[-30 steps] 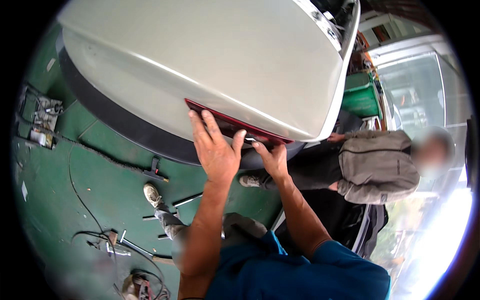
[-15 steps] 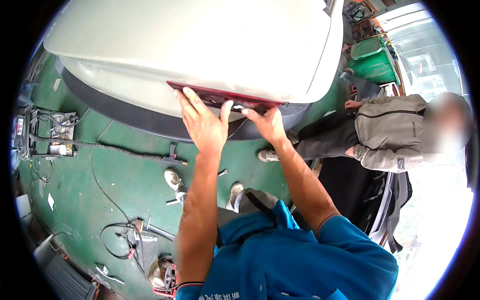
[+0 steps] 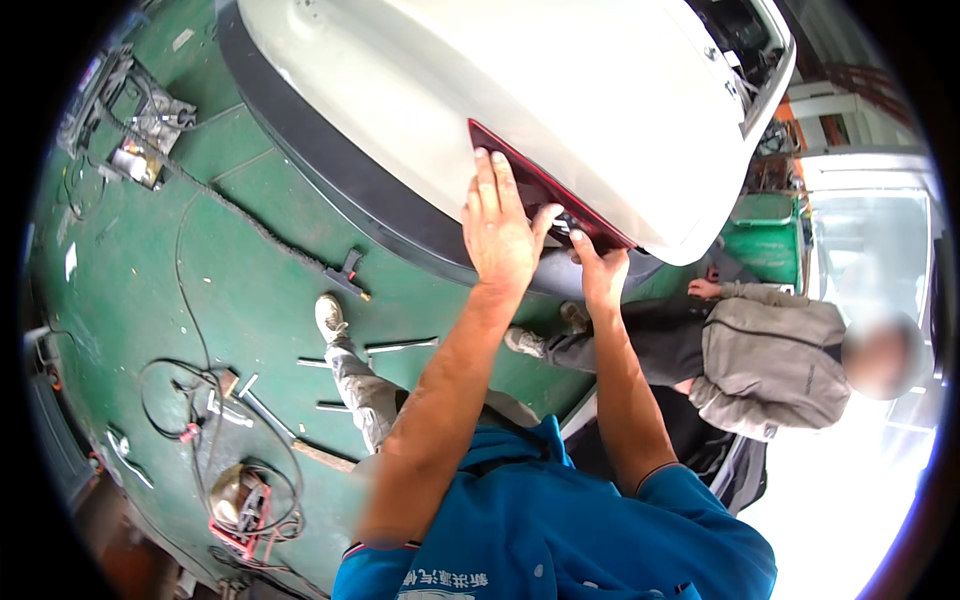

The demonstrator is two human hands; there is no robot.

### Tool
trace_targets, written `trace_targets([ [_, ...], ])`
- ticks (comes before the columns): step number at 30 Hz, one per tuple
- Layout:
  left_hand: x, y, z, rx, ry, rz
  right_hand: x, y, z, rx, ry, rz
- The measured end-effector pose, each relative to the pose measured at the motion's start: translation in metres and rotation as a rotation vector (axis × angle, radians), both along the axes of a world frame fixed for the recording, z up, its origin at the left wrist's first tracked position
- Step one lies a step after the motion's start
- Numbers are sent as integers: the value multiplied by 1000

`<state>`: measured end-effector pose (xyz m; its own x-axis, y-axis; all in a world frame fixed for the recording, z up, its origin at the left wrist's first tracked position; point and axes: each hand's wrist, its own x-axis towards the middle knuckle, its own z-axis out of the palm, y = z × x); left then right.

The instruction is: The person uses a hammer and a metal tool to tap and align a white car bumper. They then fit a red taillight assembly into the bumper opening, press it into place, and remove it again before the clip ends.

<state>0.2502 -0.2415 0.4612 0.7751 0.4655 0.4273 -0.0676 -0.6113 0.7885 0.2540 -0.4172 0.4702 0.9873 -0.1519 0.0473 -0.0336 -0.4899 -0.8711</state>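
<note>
A long red-edged tail light (image 3: 530, 168) lies along the white rear body panel (image 3: 420, 90) of a vehicle, above a dark grey bumper (image 3: 300, 170). My left hand (image 3: 497, 227) lies open on the lamp, fingers stretched over it and thumb out toward a small part at its middle. My right hand (image 3: 602, 276) grips the lamp's lower right end, thumb on its face, the other fingertips mostly hidden.
A co-worker (image 3: 770, 360) in a grey jacket stands at the right, near a green bin (image 3: 760, 245). A machine (image 3: 120, 115) with a hose and gun (image 3: 345, 272) is at the left. Bar tools (image 3: 265, 410) and coiled cables (image 3: 250, 500) lie on the green floor (image 3: 180, 320).
The camera's view has swung, so the vehicle and both hands appear further right and more tilted. Both hands remain on the tail light, with little visible change in their hold.
</note>
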Motion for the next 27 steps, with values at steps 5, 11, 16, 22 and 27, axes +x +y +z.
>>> trace_targets([
  [5,-1,-15,-11,-275,-72,-27,-1,10,-7,110,-77,-3],
  [11,-7,-16,-4,-365,-57,-28,-6,14,-8,67,-135,139],
  [16,-10,-24,11,-591,52,-51,-4,23,-23,110,-63,81],
  [22,-1,-17,11,-587,80,-117,-3,-5,-30,-30,-23,33],
  [27,16,-31,-16,-575,41,-117,8,-13,-36,-100,2,-11],
])
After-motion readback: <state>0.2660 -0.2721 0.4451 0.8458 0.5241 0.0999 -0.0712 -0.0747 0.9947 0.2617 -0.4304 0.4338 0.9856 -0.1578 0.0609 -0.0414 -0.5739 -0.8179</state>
